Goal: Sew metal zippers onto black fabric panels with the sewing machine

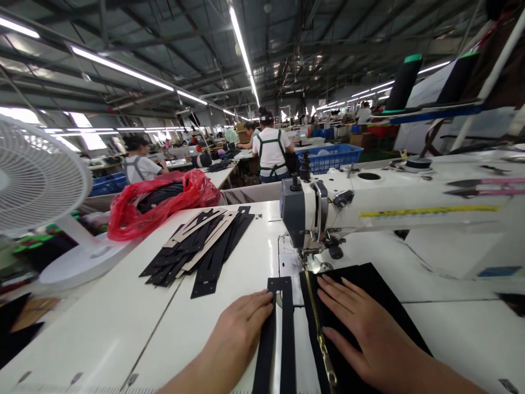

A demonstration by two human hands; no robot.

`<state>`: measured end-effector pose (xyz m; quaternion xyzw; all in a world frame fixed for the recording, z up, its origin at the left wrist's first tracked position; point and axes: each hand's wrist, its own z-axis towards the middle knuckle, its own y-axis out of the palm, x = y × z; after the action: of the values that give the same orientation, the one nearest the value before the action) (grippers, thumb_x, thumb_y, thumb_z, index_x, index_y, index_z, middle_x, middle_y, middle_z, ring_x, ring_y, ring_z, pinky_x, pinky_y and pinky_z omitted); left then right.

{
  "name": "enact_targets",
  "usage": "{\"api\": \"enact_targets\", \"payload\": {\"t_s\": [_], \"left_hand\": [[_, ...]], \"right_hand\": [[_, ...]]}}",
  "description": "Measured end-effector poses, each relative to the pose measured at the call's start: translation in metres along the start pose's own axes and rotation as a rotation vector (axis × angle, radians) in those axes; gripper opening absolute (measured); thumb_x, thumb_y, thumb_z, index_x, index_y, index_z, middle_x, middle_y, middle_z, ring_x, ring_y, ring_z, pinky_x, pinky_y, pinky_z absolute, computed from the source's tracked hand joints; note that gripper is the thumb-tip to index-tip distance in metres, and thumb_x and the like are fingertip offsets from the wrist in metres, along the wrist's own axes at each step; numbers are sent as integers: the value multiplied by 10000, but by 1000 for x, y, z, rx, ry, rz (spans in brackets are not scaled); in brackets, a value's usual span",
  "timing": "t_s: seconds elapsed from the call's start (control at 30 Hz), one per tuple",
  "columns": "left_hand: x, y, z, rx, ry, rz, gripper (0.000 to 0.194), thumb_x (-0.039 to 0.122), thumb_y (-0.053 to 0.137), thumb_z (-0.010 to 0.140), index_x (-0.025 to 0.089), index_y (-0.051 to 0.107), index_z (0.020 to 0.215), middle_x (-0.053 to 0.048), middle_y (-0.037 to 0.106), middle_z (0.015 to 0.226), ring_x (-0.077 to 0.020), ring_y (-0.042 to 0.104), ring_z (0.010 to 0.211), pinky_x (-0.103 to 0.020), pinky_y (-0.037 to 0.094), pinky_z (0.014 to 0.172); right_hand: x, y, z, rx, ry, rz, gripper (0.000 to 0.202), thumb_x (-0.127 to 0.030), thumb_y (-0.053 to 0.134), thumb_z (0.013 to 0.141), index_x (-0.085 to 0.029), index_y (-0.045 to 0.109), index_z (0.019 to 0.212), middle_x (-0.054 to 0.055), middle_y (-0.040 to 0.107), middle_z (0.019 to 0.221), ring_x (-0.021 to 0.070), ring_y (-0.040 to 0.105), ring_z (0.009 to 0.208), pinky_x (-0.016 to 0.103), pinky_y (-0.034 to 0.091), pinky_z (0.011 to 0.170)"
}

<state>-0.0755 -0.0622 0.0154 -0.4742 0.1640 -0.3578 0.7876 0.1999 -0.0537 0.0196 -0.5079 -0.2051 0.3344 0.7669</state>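
Before the white sewing machine [410, 191], a black zippered panel [371, 282] — likely light and limp, best pressed flat — lies under the spread right hand [365, 323]; toward the machine's left end, a slotted black strip [288, 334], probably stiffer, best held by its sides, meets the left hand [241, 325], fingers close-set — whether pinching, I cannot tell.

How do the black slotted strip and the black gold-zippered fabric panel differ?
The black slotted strip is narrow; the black fabric panel is wider. The strip has a long opening; the panel, a gold metal zipper. The left hand touches the strip; the right hand, the panel. Both are black.
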Motion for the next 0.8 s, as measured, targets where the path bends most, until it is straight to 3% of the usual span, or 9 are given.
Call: {"api": "enact_targets", "payload": {"t_s": [0.27, 0.4, 0.57, 0.67, 0.8], "left_hand": [[-10, 11, 1, -41, 73, 37, 379, 137, 349, 907, 174, 482, 1260, -111, 631, 1106, -230, 573, 1091, -374, 522, 900], [-11, 7, 4, 14, 15, -30, 400, 119, 322, 905, 182, 461, 1275, -119, 584, 1203, -212, 586, 1075, -340, 543, 862], [10, 3, 35, 70, 46, -62, 386, 124, 328, 914, 105, 449, 1280, -164, 530, 1270, -224, 532, 1153, -344, 500, 927], [26, 15, 54, -13, 91, -6, 314, 124, 379, 902, 53, 557, 1150, -175, 593, 1184, -245, 558, 1118, -353, 485, 948], [35, 30, 60, -90, 55, 54, 300, 90, 429, 860, 38, 591, 1106, -173, 606, 1163, -260, 576, 1089, -357, 469, 965]], "right_hand": [[2, 3, -2, 42, -67, -124, 544, -254, 490, 816, -123, 425, 1340, 101, 392, 1374, 271, 415, 1235, 455, 421, 980], [2, 5, -2, 88, -109, -203, 578, -289, 482, 819, -102, 387, 1357, 100, 383, 1380, 259, 411, 1241, 441, 463, 942], [1, 8, -4, 34, -86, -220, 590, -308, 452, 853, -103, 319, 1390, 105, 357, 1399, 247, 369, 1271, 458, 445, 959], [2, 8, -4, 15, -74, -183, 612, -273, 442, 849, -104, 268, 1410, 122, 375, 1391, 233, 360, 1278, 458, 412, 987], [1, 8, -3, 43, -64, -134, 639, -208, 432, 824, -96, 232, 1420, 142, 404, 1375, 219, 379, 1266, 438, 395, 995]]}}
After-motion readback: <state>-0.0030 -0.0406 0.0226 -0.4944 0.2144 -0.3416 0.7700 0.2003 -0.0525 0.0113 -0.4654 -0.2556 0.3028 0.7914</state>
